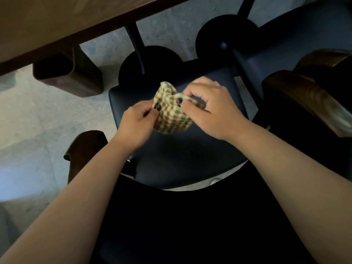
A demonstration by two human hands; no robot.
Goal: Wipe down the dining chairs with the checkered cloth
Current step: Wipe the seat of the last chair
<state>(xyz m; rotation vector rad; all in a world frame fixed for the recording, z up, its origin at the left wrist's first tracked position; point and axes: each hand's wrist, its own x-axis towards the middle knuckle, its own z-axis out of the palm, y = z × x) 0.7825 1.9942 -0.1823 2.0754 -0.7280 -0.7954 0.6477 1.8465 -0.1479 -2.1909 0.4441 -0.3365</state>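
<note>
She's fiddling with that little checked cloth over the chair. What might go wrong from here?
Two things, probably. The checkered cloth is bunched small, pinched only by fingertips of the left hand and right hand, and held above the seat; it might slip and drop. Also, a crumpled cloth may wipe only a narrow strip, leaving parts of the dark seat untouched. In this dim light, missed spots would be hard to see.

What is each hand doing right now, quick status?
Left hand: closed, pinching the left edge of the checkered cloth.
Right hand: closed, pinching the cloth's upper edge.
</note>
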